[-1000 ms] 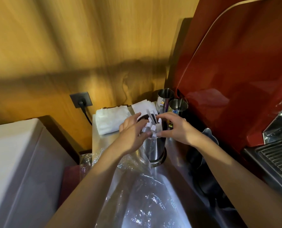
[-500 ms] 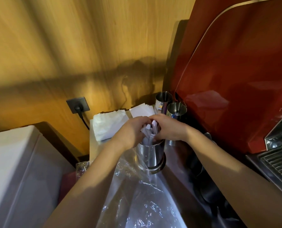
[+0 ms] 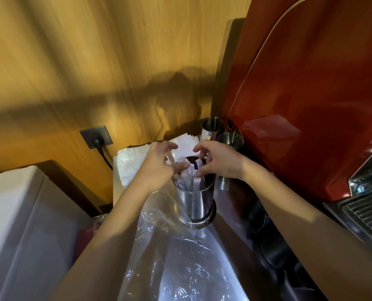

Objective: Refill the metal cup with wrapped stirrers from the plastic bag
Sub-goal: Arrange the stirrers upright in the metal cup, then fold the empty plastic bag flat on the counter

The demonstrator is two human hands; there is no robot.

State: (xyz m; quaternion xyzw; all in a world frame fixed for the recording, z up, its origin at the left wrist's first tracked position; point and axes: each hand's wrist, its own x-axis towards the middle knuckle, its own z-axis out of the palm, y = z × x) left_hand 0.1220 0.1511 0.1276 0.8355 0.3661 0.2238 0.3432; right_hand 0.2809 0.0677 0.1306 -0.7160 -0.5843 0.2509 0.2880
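Observation:
The tall metal cup stands on the steel counter, on the far end of the clear plastic bag that lies flat toward me. Several white wrapped stirrers stand in the cup, leaning left. My left hand hovers over the cup's left rim with its fingers spread, and a thin pale stirrer sits between thumb and fingers. My right hand arches over the right rim, fingers apart, its thumb tip touching the stirrer tops. The stirrers' lower ends are hidden inside the cup.
Two smaller metal cups stand behind, against a red espresso machine with a drip grate at right. White napkins and a wall socket lie at back left. A white box fills the left.
Both hands were pressed together over the stirrer tops half a second ago. They have now lifted and spread apart, uncovering the cup's mouth.

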